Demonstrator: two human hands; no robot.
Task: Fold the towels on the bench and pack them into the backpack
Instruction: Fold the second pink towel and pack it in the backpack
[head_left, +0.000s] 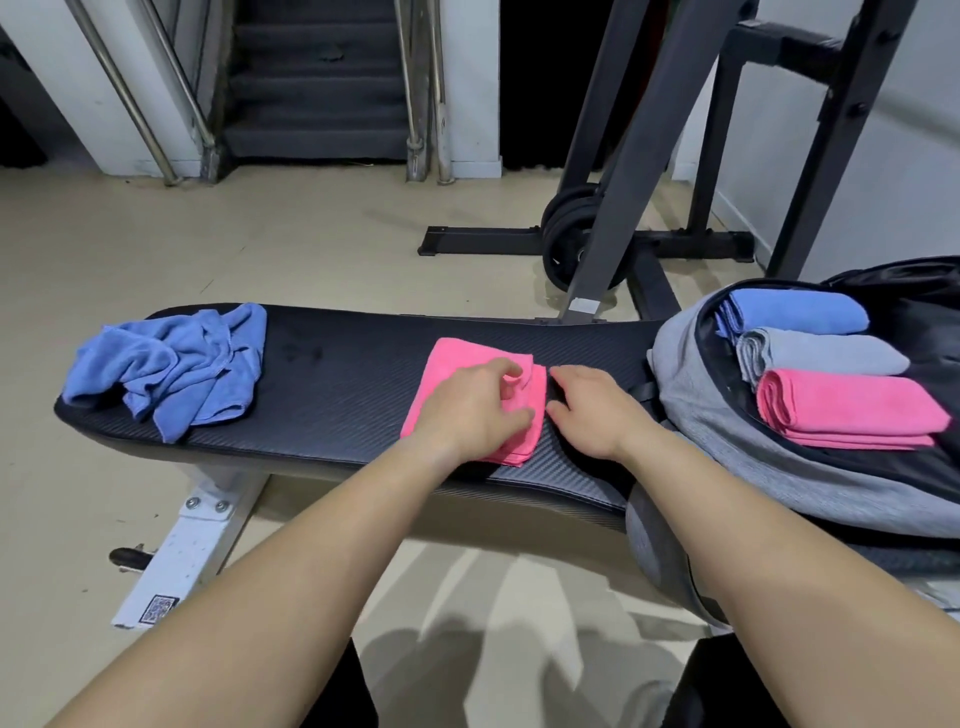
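Atop ribbed black bench (358, 379), left hand (467, 411) pinches squarish fleecy pink towel (448, 371).

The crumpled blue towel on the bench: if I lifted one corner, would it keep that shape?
Probably not. The blue towel lies in soft, loose folds, so it would likely flop and hang open. It looks thin, so probably light. Pushed, it would likely bunch on the textured bench.

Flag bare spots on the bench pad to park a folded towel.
Best: bare bench pad between crumpled blue towel and pink towel. A thin strip runs beyond the pink towel. Crowded: left hand and right hand at the pink towel, backpack covering the right end.
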